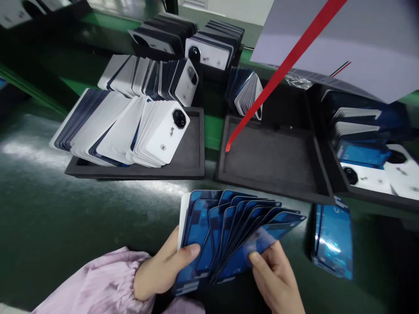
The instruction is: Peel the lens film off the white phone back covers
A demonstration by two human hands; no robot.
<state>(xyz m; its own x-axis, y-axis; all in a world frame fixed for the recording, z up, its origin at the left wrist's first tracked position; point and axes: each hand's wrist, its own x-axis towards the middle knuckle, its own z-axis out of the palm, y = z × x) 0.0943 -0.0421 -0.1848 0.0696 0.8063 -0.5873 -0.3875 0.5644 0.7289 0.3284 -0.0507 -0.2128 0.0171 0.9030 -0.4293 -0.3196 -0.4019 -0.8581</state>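
Note:
My left hand grips a fanned stack of phone back panels at its left end, thumb on top. Their blue film-covered sides face me, and a white edge shows at the far left of the fan. On the right, my right hand is closed at the lowest panel of the fan, thumb against curled fingers. A clear film piece sticks up at these fingertips, pinched between them. Lying on the table to the right is a small stack of blue-filmed panels.
A black foam tray at left bears rows of white phone back panels. Beside it lies another black tray, with a third tray of panels at far right. A red strip and white paper hang above.

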